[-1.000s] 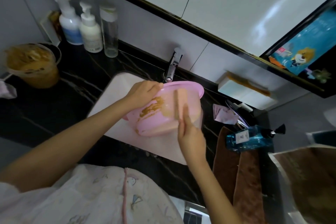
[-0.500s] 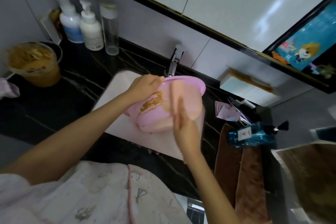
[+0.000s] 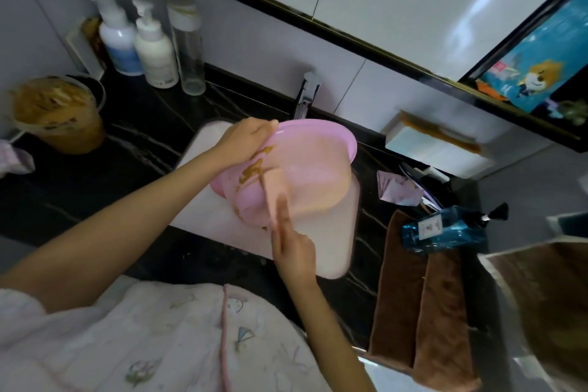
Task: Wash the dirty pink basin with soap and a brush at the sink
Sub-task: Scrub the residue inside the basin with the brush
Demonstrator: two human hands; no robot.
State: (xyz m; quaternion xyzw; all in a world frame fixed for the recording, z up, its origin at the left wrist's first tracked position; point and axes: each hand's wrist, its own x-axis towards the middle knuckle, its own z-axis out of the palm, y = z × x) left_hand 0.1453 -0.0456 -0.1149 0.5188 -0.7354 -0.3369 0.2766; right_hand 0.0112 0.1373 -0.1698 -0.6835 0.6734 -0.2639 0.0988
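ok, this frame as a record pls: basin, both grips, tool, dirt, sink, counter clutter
basin: pink basin, tilted over the white sink, rim up toward the faucet
left grip: hand holds the basin's rim
right grip: hand holds the brush against the basin wall, index finger along it
dirt: brown smears on the wall near the left grip; inner or outer side unclear
counter left: three bottles, tub of brown paste
counter right: blue bottle lying on brown towels
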